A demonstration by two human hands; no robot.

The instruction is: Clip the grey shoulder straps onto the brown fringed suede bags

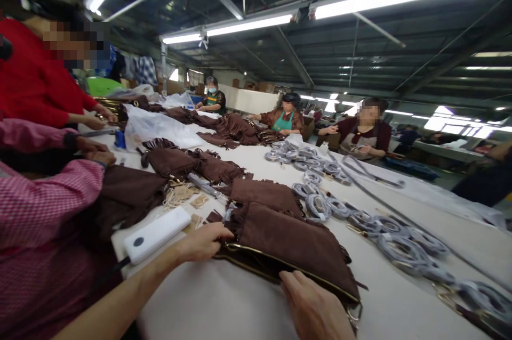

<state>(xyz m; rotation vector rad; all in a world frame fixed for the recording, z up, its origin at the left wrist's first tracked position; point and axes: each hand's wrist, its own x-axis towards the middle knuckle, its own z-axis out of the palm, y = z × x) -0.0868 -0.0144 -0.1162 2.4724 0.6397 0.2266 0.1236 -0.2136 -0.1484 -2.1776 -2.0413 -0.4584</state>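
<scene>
A brown suede fringed bag (292, 244) with a gold zipper edge lies on the white table (224, 302) right in front of me. My left hand (206, 242) grips the bag's left end, fingers curled over the zipper edge. My right hand (316, 305) rests on the bag's near edge at the lower right, fingers pressed together on it. A second brown fringed bag (264, 193) lies just behind the first.
A white power bank (156, 233) lies left of my hand. Coiled wrapped straps (400, 247) run along the table's right side. More brown bags (236, 129) are piled farther back. A person in a pink checked sleeve (48, 196) works at my left; other workers sit across the table.
</scene>
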